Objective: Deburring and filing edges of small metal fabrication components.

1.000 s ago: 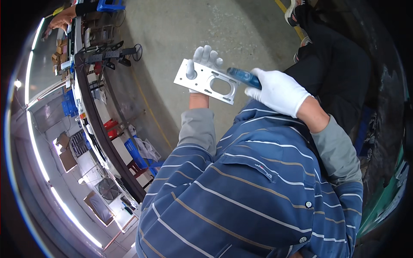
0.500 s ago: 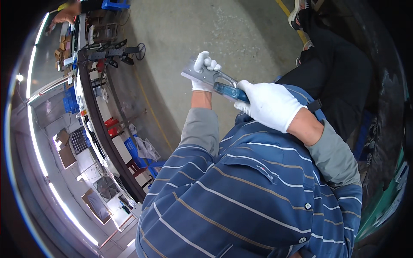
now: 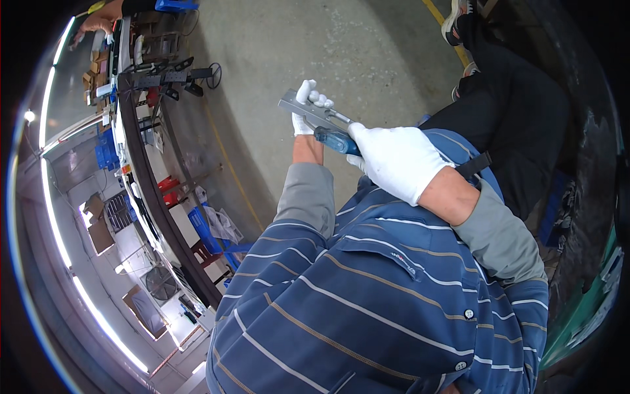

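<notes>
Both my hands wear white gloves and meet above the floor in front of my chest. My left hand (image 3: 302, 121) is closed round a flat grey metal piece (image 3: 287, 100), its gloved fingers showing at the piece's far side. On the right, my right hand (image 3: 400, 161) is wrapped round a tool with a see-through blue handle (image 3: 338, 140), which lies close along the metal piece. A thin metal rod (image 3: 340, 117) runs from the piece toward my right fingers. The glove hides how rod and handle join, and the tool's exact kind is unclear.
A long dark-edged bench (image 3: 147, 171) runs down the left, with boxes and blue bins. Black metal fixtures (image 3: 170, 79) stick out from it. A red bin (image 3: 168, 190) sits below. Another person's hand (image 3: 95, 26) shows at the far left, and dark-trousered legs (image 3: 505, 118) at the right.
My right hand has shifted left with the blue handle, closer to my left hand. The metal piece has tilted slightly, and my left hand stays nearly in place.
</notes>
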Demonstrator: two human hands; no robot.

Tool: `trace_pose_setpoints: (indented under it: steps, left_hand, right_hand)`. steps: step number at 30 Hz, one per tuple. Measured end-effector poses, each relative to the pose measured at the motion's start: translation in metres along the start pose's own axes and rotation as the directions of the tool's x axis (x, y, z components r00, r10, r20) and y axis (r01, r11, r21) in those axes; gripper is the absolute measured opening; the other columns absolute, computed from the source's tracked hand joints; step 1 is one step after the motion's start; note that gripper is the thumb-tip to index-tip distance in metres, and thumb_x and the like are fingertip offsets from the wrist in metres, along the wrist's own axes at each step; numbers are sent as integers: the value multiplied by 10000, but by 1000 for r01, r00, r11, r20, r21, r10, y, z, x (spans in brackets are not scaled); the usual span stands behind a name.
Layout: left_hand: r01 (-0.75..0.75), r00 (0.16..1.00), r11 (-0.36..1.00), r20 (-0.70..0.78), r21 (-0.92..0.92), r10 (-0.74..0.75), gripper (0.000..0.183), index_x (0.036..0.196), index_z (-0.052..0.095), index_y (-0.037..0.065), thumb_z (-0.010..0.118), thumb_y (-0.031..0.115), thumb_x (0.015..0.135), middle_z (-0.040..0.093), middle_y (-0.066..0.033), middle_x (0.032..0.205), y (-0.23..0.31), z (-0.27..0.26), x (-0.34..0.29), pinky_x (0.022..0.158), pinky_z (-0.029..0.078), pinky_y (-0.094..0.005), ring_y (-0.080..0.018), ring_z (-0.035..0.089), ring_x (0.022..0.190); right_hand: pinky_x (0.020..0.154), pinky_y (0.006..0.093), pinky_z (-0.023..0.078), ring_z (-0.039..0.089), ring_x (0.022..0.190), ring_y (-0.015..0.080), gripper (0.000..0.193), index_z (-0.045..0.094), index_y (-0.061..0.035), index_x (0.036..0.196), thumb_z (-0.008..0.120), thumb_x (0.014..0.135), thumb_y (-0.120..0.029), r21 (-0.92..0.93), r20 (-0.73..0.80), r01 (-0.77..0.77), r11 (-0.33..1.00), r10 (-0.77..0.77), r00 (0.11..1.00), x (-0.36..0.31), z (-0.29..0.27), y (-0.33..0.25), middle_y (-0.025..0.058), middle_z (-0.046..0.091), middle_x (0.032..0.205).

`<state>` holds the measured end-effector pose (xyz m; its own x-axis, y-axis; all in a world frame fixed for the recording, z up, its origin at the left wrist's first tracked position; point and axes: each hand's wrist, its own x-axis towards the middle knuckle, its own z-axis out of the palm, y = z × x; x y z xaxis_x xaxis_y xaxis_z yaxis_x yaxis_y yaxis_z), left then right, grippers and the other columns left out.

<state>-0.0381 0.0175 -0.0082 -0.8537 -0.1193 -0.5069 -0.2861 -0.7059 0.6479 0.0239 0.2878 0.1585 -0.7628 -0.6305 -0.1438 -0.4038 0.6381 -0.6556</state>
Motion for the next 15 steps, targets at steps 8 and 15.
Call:
trace_pose_setpoints:
  steps: [8,15]
  left_hand:
    - [13,1000,999,10,-38,-13,139,1036,691,143,757,249,976,608,81,638,5,-9,6,570,519,-302,-90,582,530]
    - [-34,998,998,-51,-48,31,146,999,707,140,775,262,959,620,86,622,19,-11,13,540,496,-301,-92,573,499]
  right_hand:
    - [691,400,587,736,725,332,245,590,-47,1156,632,1033,-254,3,36,-36,999,36,999,-11,1,5,164,742,883]
    - [690,385,580,719,720,331,241,602,-53,1131,647,1025,-264,0,148,-115,993,114,982,-27,6,15,157,733,870]
